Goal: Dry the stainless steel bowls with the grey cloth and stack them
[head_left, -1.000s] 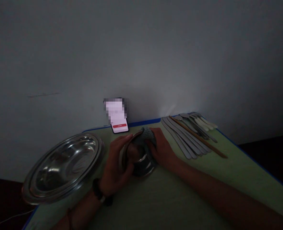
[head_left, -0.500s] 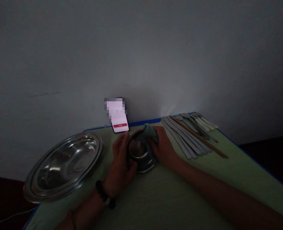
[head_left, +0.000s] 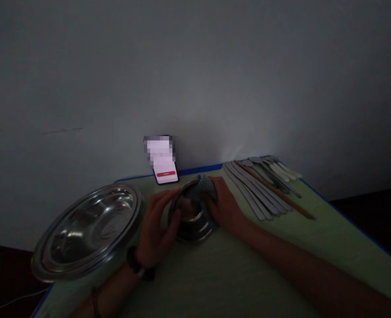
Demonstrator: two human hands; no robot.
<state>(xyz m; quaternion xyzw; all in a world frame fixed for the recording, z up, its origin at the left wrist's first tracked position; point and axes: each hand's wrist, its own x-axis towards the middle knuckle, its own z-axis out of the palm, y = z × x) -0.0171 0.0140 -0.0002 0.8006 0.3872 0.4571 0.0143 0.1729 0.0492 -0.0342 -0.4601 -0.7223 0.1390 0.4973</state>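
Observation:
A shiny metal bowl [head_left: 195,227] stands between my two hands near the table's middle. My left hand [head_left: 157,225] grips the bowl's left side, thumb at the near inner edge and fingers along the outside. In my right hand [head_left: 223,203] a grey-green cloth [head_left: 200,187] is bunched and pressed over the bowl's right rim. Part of the cloth hangs down the right side of the bowl. The fingertips of my right hand are partly hidden behind the cloth.
Large nested metal basins [head_left: 92,229] lie at the left table edge. A lit phone [head_left: 165,165] leans against the wall. On the right are several table knives [head_left: 253,190], a wooden chopstick [head_left: 275,190], and spoons and forks [head_left: 283,170], some white-handled. The table [head_left: 248,282] is green with blue edging.
My left hand has shifted left and its fingers have loosened along the bowl's side. The bowl has tilted or turned slightly. My right hand with the cloth has barely moved.

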